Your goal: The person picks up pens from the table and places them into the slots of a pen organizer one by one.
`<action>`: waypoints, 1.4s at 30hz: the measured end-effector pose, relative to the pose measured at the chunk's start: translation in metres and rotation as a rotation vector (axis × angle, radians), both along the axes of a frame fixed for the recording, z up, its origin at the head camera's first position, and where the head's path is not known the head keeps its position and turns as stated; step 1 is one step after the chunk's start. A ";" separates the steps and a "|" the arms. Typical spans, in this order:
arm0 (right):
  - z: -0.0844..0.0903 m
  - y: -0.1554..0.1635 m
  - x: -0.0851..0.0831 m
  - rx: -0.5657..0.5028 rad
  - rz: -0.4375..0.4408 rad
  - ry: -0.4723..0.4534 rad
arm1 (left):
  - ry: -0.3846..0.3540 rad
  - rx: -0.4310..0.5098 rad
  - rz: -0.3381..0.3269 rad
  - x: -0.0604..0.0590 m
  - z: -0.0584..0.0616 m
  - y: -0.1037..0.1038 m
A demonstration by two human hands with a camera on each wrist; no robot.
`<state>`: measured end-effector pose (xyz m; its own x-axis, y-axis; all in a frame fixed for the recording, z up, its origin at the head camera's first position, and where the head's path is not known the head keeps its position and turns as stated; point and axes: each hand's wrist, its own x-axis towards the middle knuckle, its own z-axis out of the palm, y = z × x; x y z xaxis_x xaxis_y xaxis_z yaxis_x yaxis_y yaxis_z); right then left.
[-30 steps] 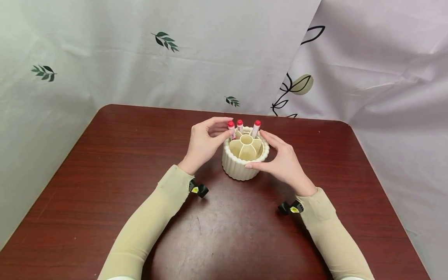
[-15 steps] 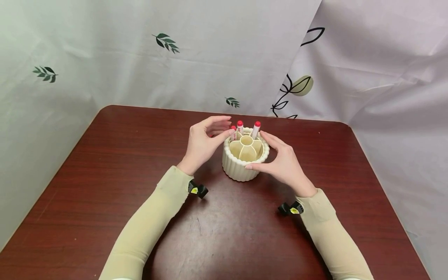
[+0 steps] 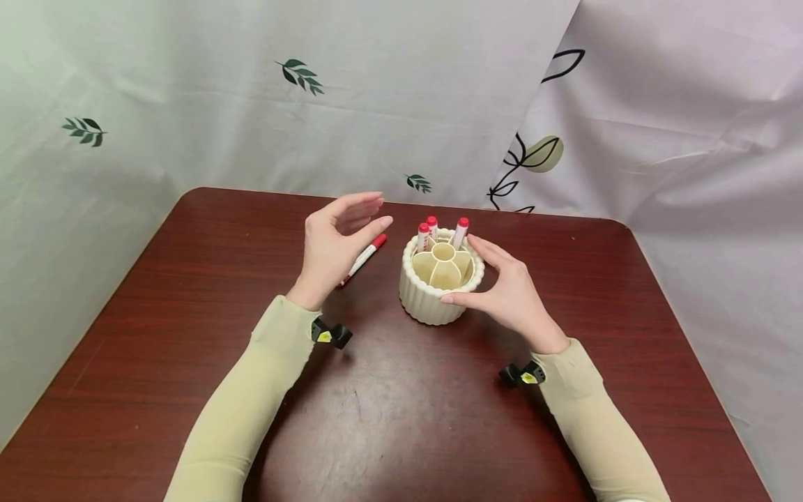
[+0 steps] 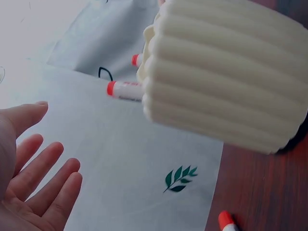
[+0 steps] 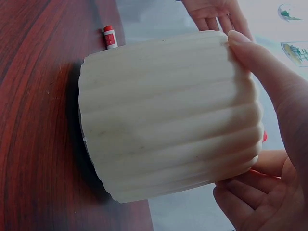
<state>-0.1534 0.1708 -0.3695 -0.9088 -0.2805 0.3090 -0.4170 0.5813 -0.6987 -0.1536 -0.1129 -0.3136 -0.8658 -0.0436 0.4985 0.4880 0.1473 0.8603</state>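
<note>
A cream ribbed pen holder (image 3: pixel 426 303) with several compartments stands upright on the table. Three red-capped white markers stand in its rear compartments: one marker (image 3: pixel 423 238) at the left, another marker (image 3: pixel 433 226) behind it, and a third marker (image 3: pixel 461 233) at the right. My right hand (image 3: pixel 511 293) grips the holder's right side, thumb at the front and fingers behind. To the left, my left hand (image 3: pixel 335 240) hovers in the air with fingers spread, holding nothing. Beside it a fourth red-capped marker (image 3: pixel 364 260) lies on the table, partly behind that hand.
The dark red wooden table (image 3: pixel 389 418) spreads round the holder. Behind its far edge hangs a pale curtain (image 3: pixel 351 132) with leaf prints. Each wrist carries a small black camera, such as the left camera (image 3: pixel 332 335).
The left marker sank deeper into the holder; my left hand then let go of it and moved left. The marker on the table has come into fuller view. My right hand stays put.
</note>
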 end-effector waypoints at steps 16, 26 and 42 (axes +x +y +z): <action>-0.002 0.001 -0.001 0.016 0.002 0.028 | -0.076 -0.097 0.103 0.007 -0.013 -0.040; -0.002 0.006 0.002 0.013 0.003 0.066 | -0.166 -0.166 0.086 0.010 -0.035 -0.052; -0.003 0.013 0.015 0.016 -0.047 0.140 | -0.234 -0.265 0.063 0.000 -0.081 -0.072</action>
<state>-0.1386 0.1837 -0.3727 -0.8695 -0.2446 0.4292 -0.4816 0.6130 -0.6264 -0.1534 -0.1851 -0.3944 -0.9575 0.0036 0.2883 0.2652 0.4037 0.8756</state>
